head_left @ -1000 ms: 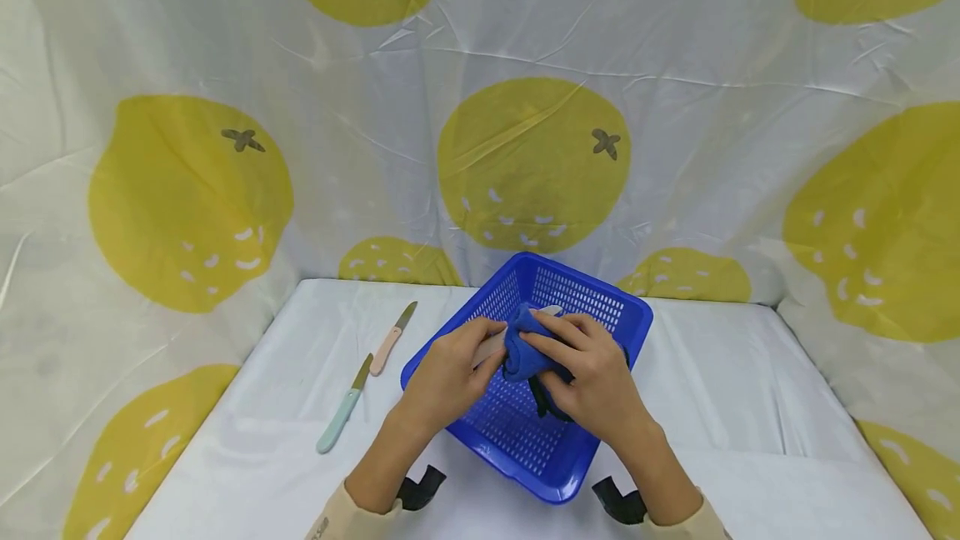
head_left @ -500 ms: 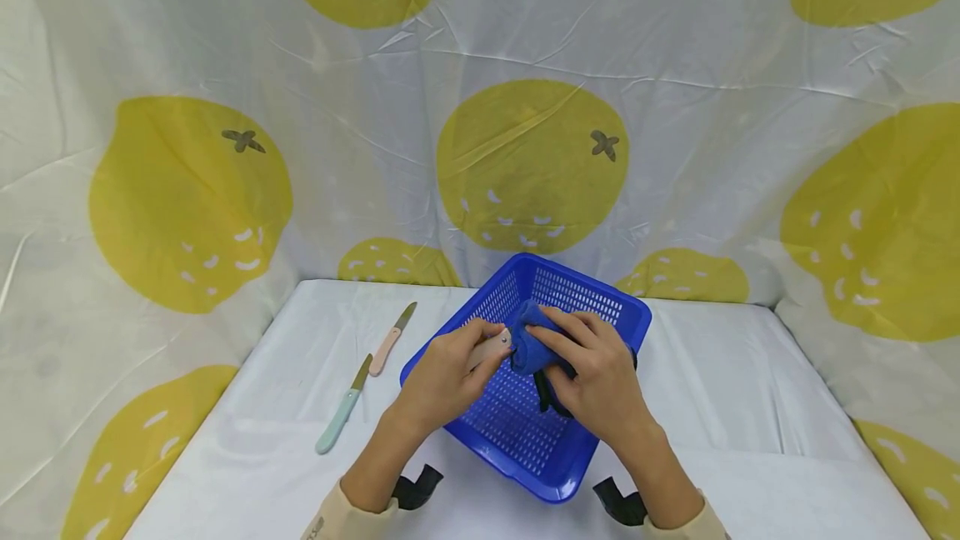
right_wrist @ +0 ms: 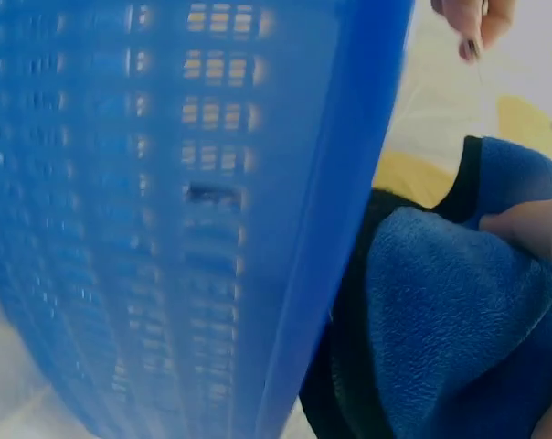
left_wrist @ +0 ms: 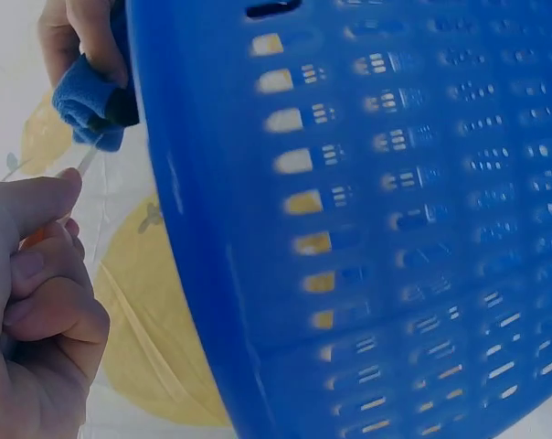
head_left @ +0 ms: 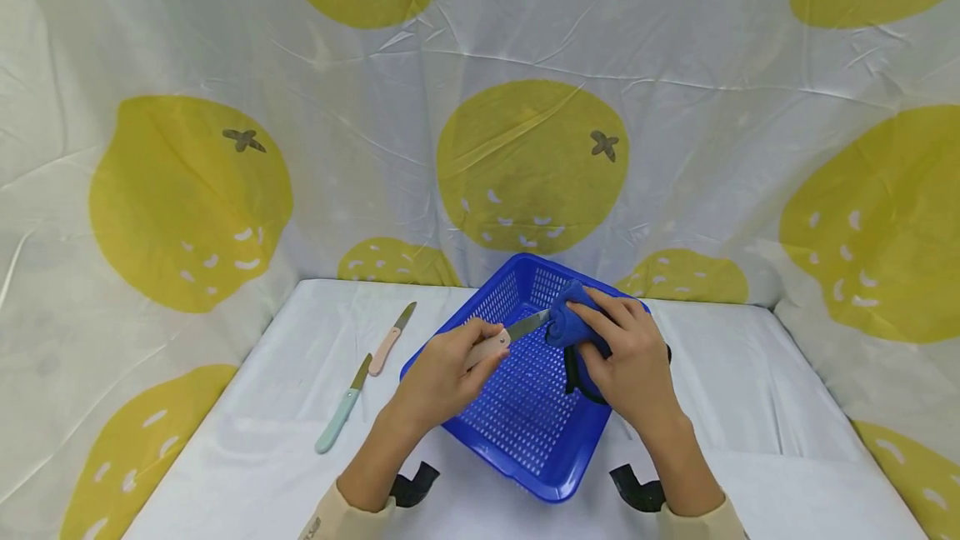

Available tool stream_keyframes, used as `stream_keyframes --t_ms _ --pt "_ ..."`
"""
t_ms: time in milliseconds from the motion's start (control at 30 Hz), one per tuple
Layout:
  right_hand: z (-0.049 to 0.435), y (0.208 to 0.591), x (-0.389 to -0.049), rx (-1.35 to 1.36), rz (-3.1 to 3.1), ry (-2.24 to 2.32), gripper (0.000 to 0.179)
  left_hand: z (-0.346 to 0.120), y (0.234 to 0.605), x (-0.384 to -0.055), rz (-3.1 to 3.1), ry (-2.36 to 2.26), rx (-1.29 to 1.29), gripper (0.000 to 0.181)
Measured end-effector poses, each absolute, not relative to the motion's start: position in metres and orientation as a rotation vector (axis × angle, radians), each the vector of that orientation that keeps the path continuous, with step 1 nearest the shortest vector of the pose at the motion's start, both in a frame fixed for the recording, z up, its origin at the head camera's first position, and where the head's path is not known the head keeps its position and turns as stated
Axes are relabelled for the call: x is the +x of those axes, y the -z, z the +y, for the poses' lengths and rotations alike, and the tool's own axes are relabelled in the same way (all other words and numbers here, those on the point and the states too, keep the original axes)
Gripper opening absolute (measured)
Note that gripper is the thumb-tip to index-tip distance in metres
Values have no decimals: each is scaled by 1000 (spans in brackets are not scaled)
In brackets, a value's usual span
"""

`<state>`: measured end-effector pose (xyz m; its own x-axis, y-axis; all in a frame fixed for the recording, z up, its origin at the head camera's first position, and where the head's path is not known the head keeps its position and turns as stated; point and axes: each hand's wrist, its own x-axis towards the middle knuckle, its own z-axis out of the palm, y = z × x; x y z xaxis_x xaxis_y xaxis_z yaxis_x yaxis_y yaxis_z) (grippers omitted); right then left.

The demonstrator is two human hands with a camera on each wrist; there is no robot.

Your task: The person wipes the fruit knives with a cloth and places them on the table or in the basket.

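Above the basket (head_left: 517,419), left hand (head_left: 448,369) grips 1 knife (head_left: 507,338).

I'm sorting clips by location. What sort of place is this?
Probably a staged filming booth: fruit-print fabric lines the back and sides of a white-covered table, where two knives lie beside a blue basket.

Our white tabletop (head_left: 750,390) carries a blue basket (head_left: 517,423) and, off to its left, two small knives.

We see the basket set at an angle, one corner towards the tabletop's far edge; between it and the left edge lie the pink-handled knife (head_left: 392,338), nearer the far edge, and the mint-handled knife (head_left: 344,403), its tip just beside the pink handle, both blades pointing towards the far edge.
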<state>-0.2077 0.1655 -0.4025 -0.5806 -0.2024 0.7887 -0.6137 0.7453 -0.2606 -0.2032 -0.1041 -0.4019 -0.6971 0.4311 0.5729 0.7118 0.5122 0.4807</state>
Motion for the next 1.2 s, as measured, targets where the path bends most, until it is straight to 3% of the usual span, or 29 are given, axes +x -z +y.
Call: stream_keyframes --t_ms 300,1200 --pt "176 400 -210 543 -2114 -730 41 -106 406 -207 -2387 952 -933 18" --pt "124 400 -187 857 -2207 -684 39 -103 405 -209 -2289 937 -968 25"
